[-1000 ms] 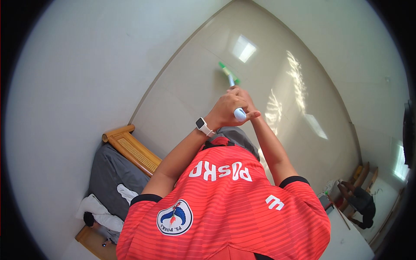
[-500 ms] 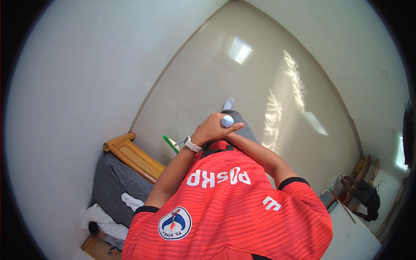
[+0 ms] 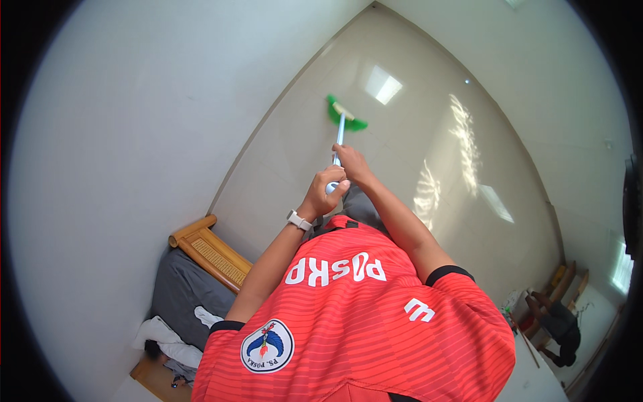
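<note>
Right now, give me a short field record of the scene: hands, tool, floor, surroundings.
left hand: gripping the top end of the broom handle
right hand: gripping the handle just below the left hand
broom: white handle, green head on the floor
floor: pale glossy tiles with sunlit patches
wall: plain, on the left
bench: wooden, lower left, by the wall

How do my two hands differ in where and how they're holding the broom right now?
The left hand closes round the top end of the broom handle; the right hand grips lower down the shaft, nearer the green broom head. The left wrist wears a pale watch; the right wrist is bare. Both hands are closed on the same handle, arms stretched forward over the tiled floor.
</note>
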`<control>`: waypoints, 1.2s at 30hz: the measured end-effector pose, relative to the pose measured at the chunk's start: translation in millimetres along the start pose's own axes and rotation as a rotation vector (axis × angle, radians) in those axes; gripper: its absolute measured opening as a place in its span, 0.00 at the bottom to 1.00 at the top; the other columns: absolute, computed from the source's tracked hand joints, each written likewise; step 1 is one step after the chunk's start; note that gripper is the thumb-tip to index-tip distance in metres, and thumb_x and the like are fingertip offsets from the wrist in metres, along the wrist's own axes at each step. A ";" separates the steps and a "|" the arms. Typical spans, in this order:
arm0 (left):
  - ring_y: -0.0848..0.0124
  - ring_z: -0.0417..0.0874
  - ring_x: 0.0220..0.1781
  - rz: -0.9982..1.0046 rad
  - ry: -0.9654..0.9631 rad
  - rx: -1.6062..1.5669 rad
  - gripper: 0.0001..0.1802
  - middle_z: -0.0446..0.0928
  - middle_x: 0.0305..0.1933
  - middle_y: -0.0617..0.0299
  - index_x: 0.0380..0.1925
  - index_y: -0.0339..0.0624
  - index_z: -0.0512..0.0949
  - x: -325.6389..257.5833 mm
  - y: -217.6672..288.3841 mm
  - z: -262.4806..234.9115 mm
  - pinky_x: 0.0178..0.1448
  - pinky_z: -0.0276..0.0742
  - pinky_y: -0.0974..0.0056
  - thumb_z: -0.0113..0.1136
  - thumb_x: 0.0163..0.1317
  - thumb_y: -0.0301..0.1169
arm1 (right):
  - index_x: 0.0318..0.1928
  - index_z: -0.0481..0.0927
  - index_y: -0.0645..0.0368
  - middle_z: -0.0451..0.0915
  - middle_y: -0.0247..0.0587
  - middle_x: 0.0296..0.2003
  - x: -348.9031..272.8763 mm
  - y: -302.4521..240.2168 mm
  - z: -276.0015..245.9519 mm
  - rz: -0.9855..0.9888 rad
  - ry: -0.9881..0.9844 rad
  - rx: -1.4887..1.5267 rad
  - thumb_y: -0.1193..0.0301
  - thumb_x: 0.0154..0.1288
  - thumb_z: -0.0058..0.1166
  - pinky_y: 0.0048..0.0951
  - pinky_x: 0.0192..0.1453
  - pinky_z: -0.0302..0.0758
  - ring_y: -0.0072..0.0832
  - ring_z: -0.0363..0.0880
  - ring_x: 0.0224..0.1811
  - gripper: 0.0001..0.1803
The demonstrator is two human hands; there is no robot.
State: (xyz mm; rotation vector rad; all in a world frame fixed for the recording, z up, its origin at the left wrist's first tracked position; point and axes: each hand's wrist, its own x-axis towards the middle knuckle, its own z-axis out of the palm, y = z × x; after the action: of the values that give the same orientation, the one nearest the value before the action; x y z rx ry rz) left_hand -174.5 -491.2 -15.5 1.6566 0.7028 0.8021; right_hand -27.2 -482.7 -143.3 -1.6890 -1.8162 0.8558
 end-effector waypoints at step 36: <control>0.62 0.76 0.25 -0.336 0.084 0.100 0.22 0.75 0.22 0.51 0.25 0.29 0.75 22.7 -11.5 -78.9 0.33 0.69 0.58 0.48 0.66 0.41 | 0.45 0.81 0.48 0.83 0.42 0.40 57.4 8.3 116.0 -0.249 -0.337 0.367 0.58 0.58 0.57 0.44 0.42 0.78 0.46 0.83 0.44 0.15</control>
State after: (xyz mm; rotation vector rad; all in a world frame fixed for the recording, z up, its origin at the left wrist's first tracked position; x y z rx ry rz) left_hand -224.9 -425.6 -10.9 1.5433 1.0625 0.6055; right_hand -112.2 -437.4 -230.0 -1.1156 -1.8849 1.3266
